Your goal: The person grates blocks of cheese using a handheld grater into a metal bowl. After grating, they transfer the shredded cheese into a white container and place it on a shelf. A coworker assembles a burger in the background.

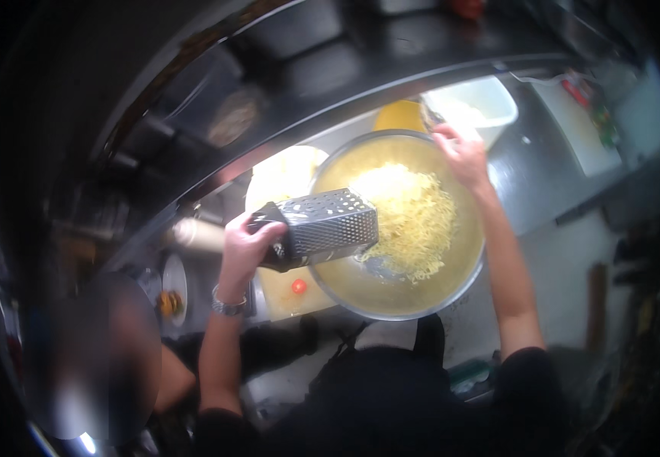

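Note:
My left hand [250, 243] is closed around the black end of a metal box grater [333, 225]. The grater lies on its side in the air, its far end over a large metal mixing bowl [330, 288]. Pale yellow grated shreds, probably cheese [421, 223], are heaped in the bowl, and a few bits cling to the grater. My right hand [462, 151] is at the bowl's far right rim, beside a white plastic tub [498, 97]. Its fingers are bent near a small dark patch; glare hides whether they grip anything.
A round white board or plate [284, 165] sits left of the bowl. A small red tomato [299, 286] rests on a cutting board [281, 300]. Further left are a pale bottle [195, 234] and a plate with food [177, 285]. Another person [95, 360] stands close at my left.

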Tool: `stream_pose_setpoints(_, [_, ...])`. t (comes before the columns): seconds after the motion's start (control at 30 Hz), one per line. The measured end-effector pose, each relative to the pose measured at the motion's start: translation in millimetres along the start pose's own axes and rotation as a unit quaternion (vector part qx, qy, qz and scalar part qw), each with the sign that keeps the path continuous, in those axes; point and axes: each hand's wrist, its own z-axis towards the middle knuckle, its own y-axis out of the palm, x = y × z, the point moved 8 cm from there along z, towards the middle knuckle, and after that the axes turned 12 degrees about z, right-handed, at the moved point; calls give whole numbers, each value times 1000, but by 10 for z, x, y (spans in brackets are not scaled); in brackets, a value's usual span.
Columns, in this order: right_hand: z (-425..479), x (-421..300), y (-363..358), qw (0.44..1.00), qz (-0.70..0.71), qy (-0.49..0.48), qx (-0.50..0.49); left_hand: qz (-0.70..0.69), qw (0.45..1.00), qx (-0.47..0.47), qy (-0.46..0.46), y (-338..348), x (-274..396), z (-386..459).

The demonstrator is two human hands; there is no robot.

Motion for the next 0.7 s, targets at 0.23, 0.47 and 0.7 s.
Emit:
stream_pose_setpoints(0.23, [372, 754, -546, 930, -320, -181, 17, -21, 996, 35, 78, -90, 61, -145])
stream_pose_setpoints(0.47, [291, 881, -554, 951, -298, 14, -85, 0, 995, 45, 89, -265, 196, -413])
stream_pose_setpoints(0.7, [-237, 808, -965, 964, -249, -85, -42, 70, 992, 31, 99, -237, 103, -536])
